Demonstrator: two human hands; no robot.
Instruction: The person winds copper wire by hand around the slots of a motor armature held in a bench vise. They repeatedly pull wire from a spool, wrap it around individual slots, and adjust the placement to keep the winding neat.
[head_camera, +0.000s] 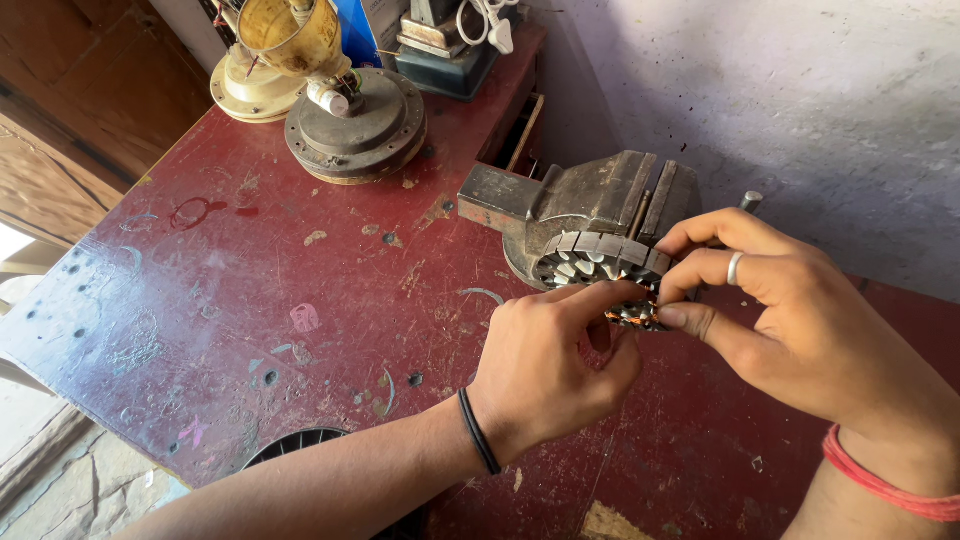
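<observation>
head cam | you are looking down from above, close in | facing forward over the red workbench (250, 290) toward the wall (780, 90)

A worn, paint-chipped dark red workbench (250, 290) stands against a rough whitewashed wall (800, 100); daylight falls on the stone floor (70, 490) at left.

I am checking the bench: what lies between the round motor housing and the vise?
In the head view, only bare red table lies between the motor housing and the vise.

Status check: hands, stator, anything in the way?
Left hand pinching copper wire at the stator's edge. Right hand gripping the stator, clamped in the bench vise. Nothing blocking; motor housings sit apart at the table's far end.
</observation>
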